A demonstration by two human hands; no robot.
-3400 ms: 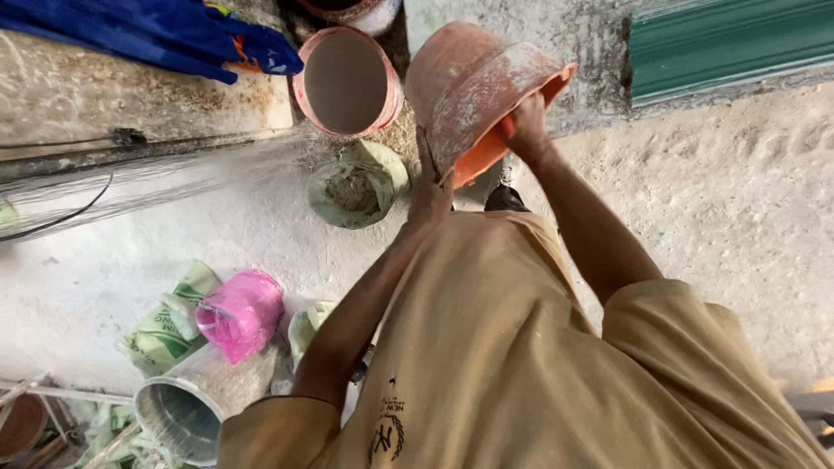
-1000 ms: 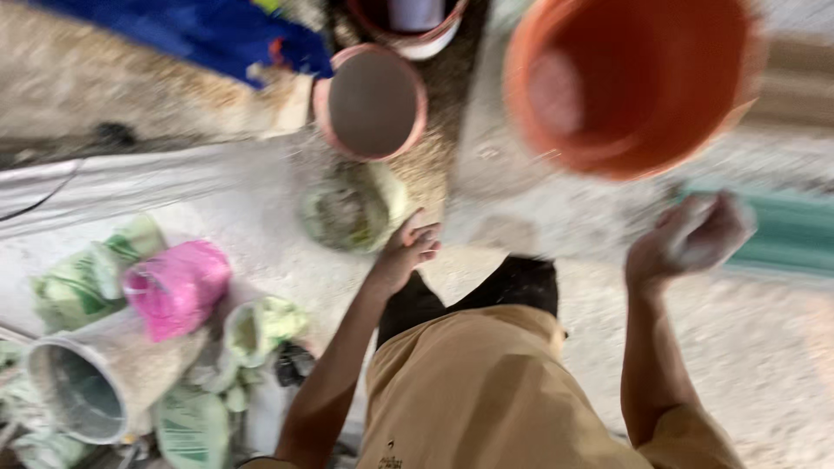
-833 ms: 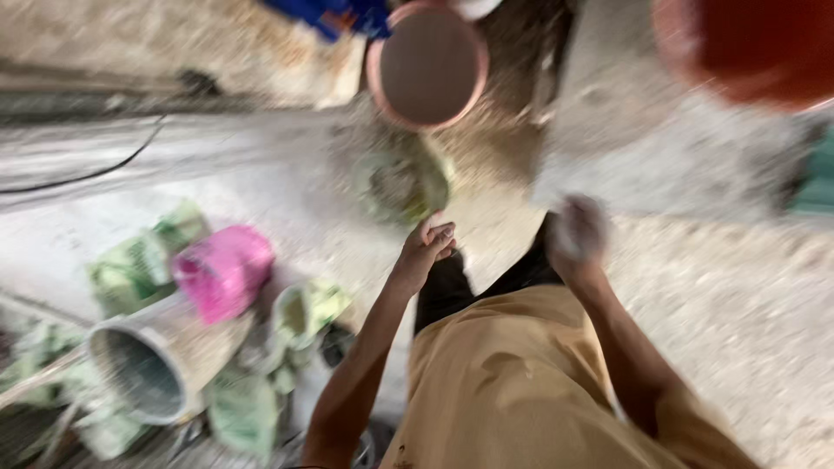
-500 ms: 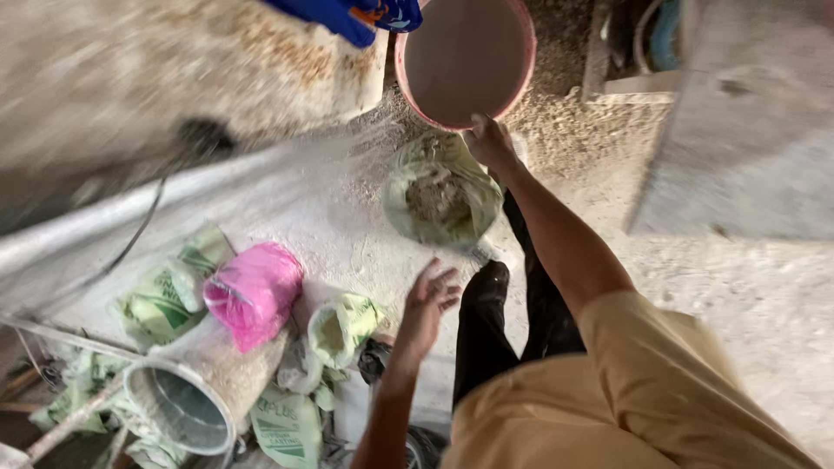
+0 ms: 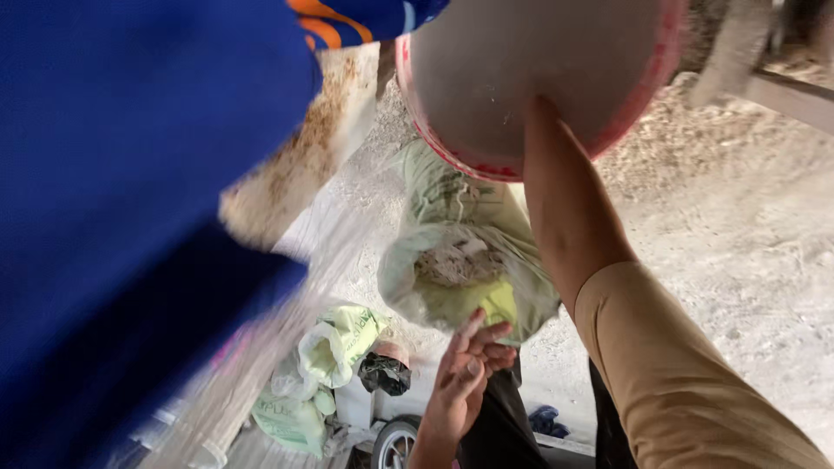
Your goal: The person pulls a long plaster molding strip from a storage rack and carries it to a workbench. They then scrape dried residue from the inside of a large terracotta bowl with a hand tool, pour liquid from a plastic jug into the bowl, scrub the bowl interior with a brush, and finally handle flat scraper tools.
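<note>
Dust coats the pink bucket [image 5: 530, 78] we reach into with our right hand [image 5: 540, 108] (the fingers are hidden inside, so we cannot tell their grip). Our left hand [image 5: 465, 378] hangs below, fingers loosely spread, holding nothing, just before an open pale green sack [image 5: 460, 269]. Blue cloth [image 5: 130, 200] fills the left.

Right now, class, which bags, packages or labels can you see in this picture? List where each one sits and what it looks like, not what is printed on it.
Open sack: on the ground below the pink bucket, pale green and yellow, crumpled, pale lumps inside.
Small bags: lower middle, left of the left hand, light green and whitish, bunched.
Black bag: beside them, small, knotted.
No signs or screens show.
</note>
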